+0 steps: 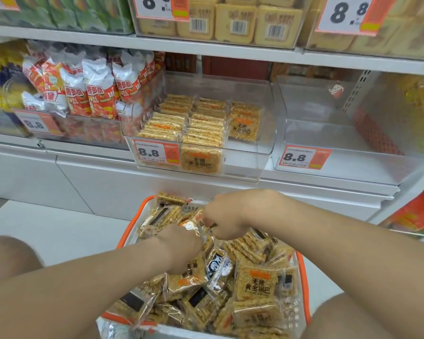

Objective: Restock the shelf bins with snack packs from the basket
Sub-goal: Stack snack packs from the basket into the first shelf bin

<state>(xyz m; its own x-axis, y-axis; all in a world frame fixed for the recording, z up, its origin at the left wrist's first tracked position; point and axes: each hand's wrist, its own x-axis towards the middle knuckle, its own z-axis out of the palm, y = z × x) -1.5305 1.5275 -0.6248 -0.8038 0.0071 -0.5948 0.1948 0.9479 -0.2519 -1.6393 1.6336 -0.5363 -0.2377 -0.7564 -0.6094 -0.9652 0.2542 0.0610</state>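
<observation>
A: Quick one. Where's the stock?
B: Square snack packs [255, 285] in clear wrap with yellow-brown crisp inside. They're heaped in the white plastic basket with the orange rim [304, 287], near centre, low in front of the shelf. Some lie face up with black lettering, some show dark back labels.
A: Hands?
B: Both are down in the far half of the basket, close together. The right hand [228, 214] has its forearm on the right side and its fingers curled. It pinches the shiny edge of a crinkled pack [194, 225] on top of the heap. The left hand [181, 245] sits just near-left of that pack, back of the hand up, fingers tucked out of sight. Can't tell if it grips anything.
A: Hands touching each other?
B: Very close. Contact not readable.
A: Shelf?
B: Clear plastic middle bin [250, 157], far centre, holds shelved packs [203, 128] of the same kind. Two rows stand on edge at left, one pack leans face-out at right, and one stands upright against the front wall. There's a white-and-orange 8.8 price tag [156, 152] on its front left.
A: Neighbours?
B: Clear right bin [328, 133] just beside it, with its own 8.8 tag [304, 157]. Left of the middle bin, red-and-white foil bags [96, 94] stand upright. On the shelf above are pale yellow block packs with barcodes [235, 23].
</observation>
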